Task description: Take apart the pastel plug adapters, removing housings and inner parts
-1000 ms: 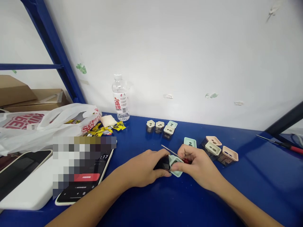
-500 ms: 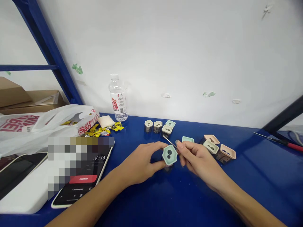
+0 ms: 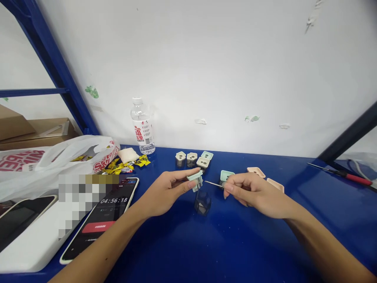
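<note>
My left hand (image 3: pixel 167 193) pinches a mint-green lid (image 3: pixel 195 179) between thumb and fingers. The lid is tilted on its side, and short prongs show on its underside. Just below it a small dark see-through cup (image 3: pixel 202 203) stands uncovered on the blue table, apart from the lid. In my right hand (image 3: pixel 256 192) is a thin metal rod-like tool (image 3: pixel 214 183), held in a pinch; its tip points left at the lid without visibly touching it. Behind my right hand sits a small container with a mint-green top (image 3: pixel 226 175), partly covered by the fingers.
Small containers with cream tops (image 3: pixel 180 157) and a mint top (image 3: pixel 207 155) stand near the wall. Peach-topped ones (image 3: pixel 255 171) sit right, partly hidden. Left are a water bottle (image 3: pixel 143 131), yellow packets (image 3: pixel 116 167), phone (image 3: pixel 113 208) and plastic bag (image 3: pixel 73 147). A red-handled screwdriver (image 3: pixel 353 177) lies far right.
The mint-green lid has come off its dark cup and tilted over in my left hand. My right hand has drawn the tool slightly away to the right. The view has shifted slightly.
</note>
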`<state>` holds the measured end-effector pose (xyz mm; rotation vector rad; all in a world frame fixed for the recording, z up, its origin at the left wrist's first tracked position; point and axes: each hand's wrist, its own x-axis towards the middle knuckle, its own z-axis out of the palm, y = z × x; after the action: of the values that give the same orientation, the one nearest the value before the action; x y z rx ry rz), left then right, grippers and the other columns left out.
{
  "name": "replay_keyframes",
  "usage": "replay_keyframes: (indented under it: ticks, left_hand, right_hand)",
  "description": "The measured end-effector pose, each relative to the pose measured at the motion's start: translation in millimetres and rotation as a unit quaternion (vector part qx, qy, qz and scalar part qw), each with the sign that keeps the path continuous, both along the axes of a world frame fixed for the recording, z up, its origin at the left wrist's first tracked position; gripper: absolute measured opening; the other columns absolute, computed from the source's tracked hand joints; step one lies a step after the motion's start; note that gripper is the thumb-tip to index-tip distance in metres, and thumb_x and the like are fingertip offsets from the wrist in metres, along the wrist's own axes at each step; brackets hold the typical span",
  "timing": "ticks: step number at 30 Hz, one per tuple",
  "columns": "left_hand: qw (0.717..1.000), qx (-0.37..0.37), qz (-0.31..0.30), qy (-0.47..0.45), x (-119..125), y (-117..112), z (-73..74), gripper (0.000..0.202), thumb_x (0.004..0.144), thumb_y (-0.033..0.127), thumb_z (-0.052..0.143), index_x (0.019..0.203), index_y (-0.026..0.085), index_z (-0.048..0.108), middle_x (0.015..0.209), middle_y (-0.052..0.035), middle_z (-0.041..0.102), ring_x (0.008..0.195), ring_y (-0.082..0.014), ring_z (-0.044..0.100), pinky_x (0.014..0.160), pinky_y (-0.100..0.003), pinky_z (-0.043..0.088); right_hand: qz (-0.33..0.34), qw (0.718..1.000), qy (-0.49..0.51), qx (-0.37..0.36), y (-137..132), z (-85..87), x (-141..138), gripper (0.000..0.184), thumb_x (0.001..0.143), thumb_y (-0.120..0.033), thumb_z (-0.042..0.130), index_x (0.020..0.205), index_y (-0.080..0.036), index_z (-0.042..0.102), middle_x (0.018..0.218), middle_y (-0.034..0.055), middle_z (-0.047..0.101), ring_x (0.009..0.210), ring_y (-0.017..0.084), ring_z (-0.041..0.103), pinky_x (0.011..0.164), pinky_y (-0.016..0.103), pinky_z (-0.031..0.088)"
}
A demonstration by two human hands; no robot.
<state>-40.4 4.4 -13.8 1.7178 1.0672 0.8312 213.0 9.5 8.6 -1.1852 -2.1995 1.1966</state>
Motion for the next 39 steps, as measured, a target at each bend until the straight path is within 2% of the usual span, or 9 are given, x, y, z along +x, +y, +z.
replay_keyframes:
  ticks: [4,8,14,29,39]
  left_hand:
    - [1.0,-0.007,0.002,0.01,1.3,-3.1,2.2,0.05,0.086,0.043,0.057,0.132,0.021,0.054,0.123,-0.0036,0.063,0.109,-0.0245,0.058,0.097,-0.038,0.043]
    - [1.0,-0.007,0.002,0.018,3.0,-4.7,4.5,0.048,0.086,0.038,0.057,0.131,0.021,0.054,0.118,-0.0024,0.066,0.102,-0.0219,0.061,0.092,-0.035,0.046]
    - [1.0,-0.005,0.004,0.026,2.9,-6.4,8.3,0.047,0.087,0.037,0.056,0.131,0.022,0.054,0.117,-0.0024,0.066,0.098,-0.0219,0.061,0.085,-0.033,0.049]
    - [1.0,-0.004,-0.019,-0.01,1.6,-6.5,5.1,0.044,0.085,0.031,0.06,0.128,0.024,0.056,0.127,-0.0004,0.061,0.119,-0.0211,0.055,0.106,-0.036,0.038]
    - [1.0,-0.005,-0.018,-0.011,2.7,-5.8,5.7,0.045,0.086,0.031,0.06,0.13,0.023,0.055,0.129,0.0005,0.059,0.123,-0.0205,0.052,0.109,-0.034,0.037]
  right_hand:
    - [0.003,1.0,-0.005,-0.019,-2.1,-2.8,-6.0,0.044,0.092,-0.055,0.044,0.08,-0.016,0.062,0.052,-0.0046,0.039,0.045,0.008,0.03,0.043,0.022,0.023]
    - [0.004,1.0,-0.008,-0.024,-3.4,-2.1,-9.5,0.043,0.09,-0.055,0.048,0.079,-0.016,0.062,0.052,-0.0042,0.043,0.045,0.008,0.033,0.044,0.022,0.024]
    - [0.007,1.0,0.001,-0.028,-3.6,-2.2,-8.5,0.043,0.092,-0.053,0.045,0.08,-0.015,0.062,0.052,-0.0043,0.042,0.046,0.008,0.033,0.044,0.021,0.025]
    - [0.016,0.999,0.007,-0.046,-2.9,-3.0,-8.8,0.041,0.092,-0.053,0.046,0.079,-0.016,0.06,0.051,-0.0045,0.044,0.044,0.007,0.034,0.043,0.021,0.025]
    - [0.021,0.997,0.015,-0.074,-3.2,-3.6,-9.0,0.042,0.093,-0.053,0.045,0.081,-0.015,0.06,0.051,-0.0047,0.044,0.043,0.006,0.033,0.042,0.019,0.025]
